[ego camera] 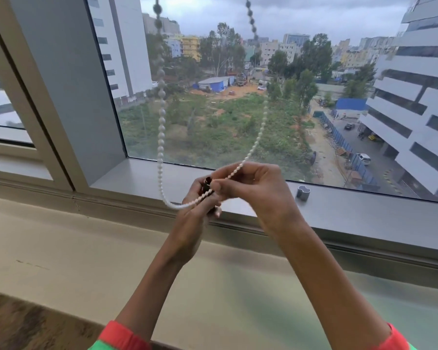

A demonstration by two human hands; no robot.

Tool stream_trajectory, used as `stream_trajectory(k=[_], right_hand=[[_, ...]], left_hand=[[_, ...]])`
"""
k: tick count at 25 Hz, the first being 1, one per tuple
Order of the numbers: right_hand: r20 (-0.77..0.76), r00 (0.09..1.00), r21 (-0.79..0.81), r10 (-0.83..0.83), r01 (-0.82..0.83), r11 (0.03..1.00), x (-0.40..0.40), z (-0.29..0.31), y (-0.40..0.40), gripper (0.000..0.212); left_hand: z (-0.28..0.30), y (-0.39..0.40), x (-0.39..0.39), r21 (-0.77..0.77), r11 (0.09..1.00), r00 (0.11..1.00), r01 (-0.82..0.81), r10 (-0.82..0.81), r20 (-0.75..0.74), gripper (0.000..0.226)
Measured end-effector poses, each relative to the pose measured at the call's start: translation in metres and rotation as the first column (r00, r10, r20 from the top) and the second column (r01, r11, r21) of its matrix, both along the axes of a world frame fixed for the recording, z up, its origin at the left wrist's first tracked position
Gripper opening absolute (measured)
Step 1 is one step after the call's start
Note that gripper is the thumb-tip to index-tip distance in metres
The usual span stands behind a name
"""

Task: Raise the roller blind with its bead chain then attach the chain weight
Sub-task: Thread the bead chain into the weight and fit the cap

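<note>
A white bead chain (pixel 160 137) hangs in a loop from above the window, its two strands dropping into my hands. My left hand (pixel 192 218) grips a small dark chain weight (pixel 208 184), with the bottom of the loop lying across it. My right hand (pixel 253 183) pinches the right strand of the chain just beside the weight. Both hands meet above the grey window sill. The roller blind itself is out of view above the frame.
A small grey plastic piece (pixel 303 192) stands on the grey sill (pixel 364 213) to the right of my hands. The window frame post (pixel 61 97) rises at the left. A beige ledge (pixel 86 248) runs below the sill.
</note>
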State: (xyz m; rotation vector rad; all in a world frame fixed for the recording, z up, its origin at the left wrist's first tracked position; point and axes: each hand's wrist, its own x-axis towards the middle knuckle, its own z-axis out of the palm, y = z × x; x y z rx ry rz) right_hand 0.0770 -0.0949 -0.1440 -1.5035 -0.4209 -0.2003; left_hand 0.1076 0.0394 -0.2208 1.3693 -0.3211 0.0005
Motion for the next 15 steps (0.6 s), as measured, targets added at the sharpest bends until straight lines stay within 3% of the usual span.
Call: stream_trajectory(k=[3, 6, 9, 13, 15], right_hand=[[-0.051, 0.999, 0.086, -0.012, 0.016, 0.996, 0.009, 0.008, -0.01, 0.02], [-0.089, 0.996, 0.076, 0.004, 0.003, 0.997, 0.013, 0.012, -0.015, 0.025], [-0.137, 0.99, 0.063, 0.022, -0.013, 0.998, 0.015, 0.012, -0.022, 0.027], [-0.181, 0.983, -0.072, -0.039, 0.026, 0.997, 0.015, 0.01, -0.029, 0.031], [-0.184, 0.981, -0.099, -0.064, 0.046, 0.994, 0.016, 0.008, -0.03, 0.032]], left_hand=[[0.011, -0.007, -0.009, -0.221, 0.968, 0.992, 0.12, -0.123, 0.001, 0.026], [0.013, -0.011, -0.016, -0.383, 0.906, 0.972, 0.182, -0.225, -0.071, 0.035], [0.018, -0.015, -0.018, -0.405, 0.896, 0.956, 0.184, -0.259, -0.139, 0.037], [0.02, -0.019, -0.02, -0.325, 0.921, 0.939, 0.214, -0.286, -0.192, 0.063], [0.022, -0.021, -0.025, -0.293, 0.919, 0.935, 0.263, -0.318, -0.157, 0.059]])
